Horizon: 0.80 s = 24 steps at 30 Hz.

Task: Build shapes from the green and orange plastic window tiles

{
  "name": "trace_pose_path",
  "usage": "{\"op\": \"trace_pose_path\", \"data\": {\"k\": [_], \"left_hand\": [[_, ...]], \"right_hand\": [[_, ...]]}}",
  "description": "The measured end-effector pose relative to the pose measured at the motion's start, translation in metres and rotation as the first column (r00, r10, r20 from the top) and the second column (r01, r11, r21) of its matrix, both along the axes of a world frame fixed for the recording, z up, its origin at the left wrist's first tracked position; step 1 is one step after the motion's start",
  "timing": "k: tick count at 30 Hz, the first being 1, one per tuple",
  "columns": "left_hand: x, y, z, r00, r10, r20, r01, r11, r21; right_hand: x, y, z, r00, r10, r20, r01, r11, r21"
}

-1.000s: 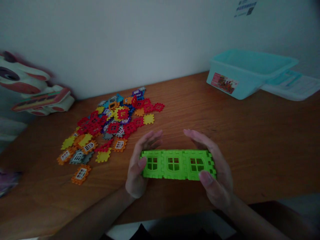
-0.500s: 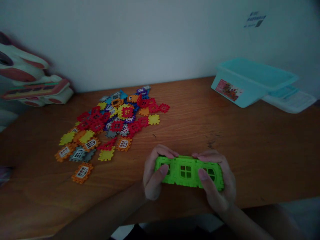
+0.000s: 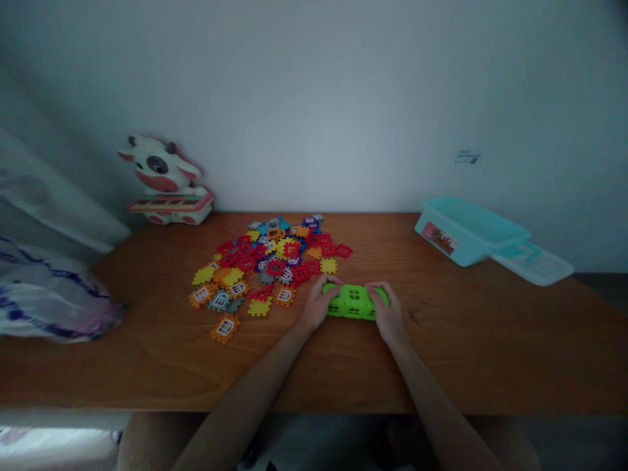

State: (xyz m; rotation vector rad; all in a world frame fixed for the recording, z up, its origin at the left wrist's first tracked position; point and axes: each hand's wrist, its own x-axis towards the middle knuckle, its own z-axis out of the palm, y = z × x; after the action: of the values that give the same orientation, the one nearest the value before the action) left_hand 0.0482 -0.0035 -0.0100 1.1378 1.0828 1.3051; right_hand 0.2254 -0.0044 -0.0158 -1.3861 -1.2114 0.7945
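Green window block [image 3: 354, 302] sat at lower centre on the surface [image 3: 495, 366]; we saw the left hand [image 3: 316, 304] and right hand [image 3: 387, 312], spread a second ago, now curled tightly around its ends.

Pretty sure this was someone's home, maybe a bedroom or kid's play corner. Out past the left hand [image 3: 316, 304], a white cow-shaped toy keyboard [image 3: 167, 190] sat against the plain white wall [image 3: 314, 98], with a crumpled white-and-blue plastic bag [image 3: 49, 297] further left. Past the right hand [image 3: 387, 311], a pale blue plastic storage tub [image 3: 466, 232] sat on the brown wooden desk [image 3: 490, 347].
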Motion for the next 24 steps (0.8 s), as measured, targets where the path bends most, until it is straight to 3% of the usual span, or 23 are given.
{"op": "trace_pose_path", "data": {"k": [4, 13, 24], "left_hand": [[-0.007, 0.002, 0.002, 1.000, 0.014, 0.000, -0.014, 1.000, 0.025], [-0.007, 0.004, 0.001, 0.996, 0.063, 0.065, -0.065, 0.998, 0.025], [-0.012, 0.014, -0.011, 0.934, 0.142, 0.328, -0.123, 0.989, -0.076]], "right_hand": [[-0.010, 0.010, -0.008, 0.996, -0.078, -0.052, 0.080, 0.996, 0.028], [-0.006, 0.007, -0.003, 0.983, 0.149, -0.103, -0.141, 0.987, 0.083], [-0.011, 0.007, -0.010, 0.981, 0.192, 0.027, -0.194, 0.978, 0.076]]}}
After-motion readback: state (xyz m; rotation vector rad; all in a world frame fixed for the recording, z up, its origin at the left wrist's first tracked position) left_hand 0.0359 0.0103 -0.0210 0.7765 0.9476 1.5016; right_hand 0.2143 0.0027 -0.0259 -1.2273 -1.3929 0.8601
